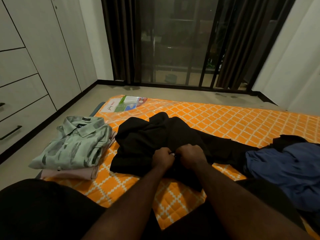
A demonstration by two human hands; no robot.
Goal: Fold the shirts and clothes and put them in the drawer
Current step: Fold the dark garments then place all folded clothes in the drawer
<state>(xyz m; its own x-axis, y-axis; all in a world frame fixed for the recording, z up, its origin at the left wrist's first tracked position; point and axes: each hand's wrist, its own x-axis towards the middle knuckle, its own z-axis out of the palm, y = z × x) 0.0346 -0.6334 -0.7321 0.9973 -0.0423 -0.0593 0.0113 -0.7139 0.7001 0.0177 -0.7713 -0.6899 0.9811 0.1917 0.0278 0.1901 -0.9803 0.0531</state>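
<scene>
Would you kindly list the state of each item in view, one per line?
Black garment: spread out, unfolded, gripped by both hands.
Green shirt: folded, atop pink garment.
Blue garment: crumpled, unfolded.
Drawers: closed.
Left hand: gripping.
Right hand: gripping.

Home bedroom. Orange diamond-quilted mattress [225, 122] lying low on the floor, plastic wrap and maker's label at its far corner. White built-in wardrobe [34, 58] with drawers along the left wall. Dark curtains [119, 40] flank a barred glass door [178, 42]. Folded shirts [74, 146] stacked on the mattress edge.
</scene>
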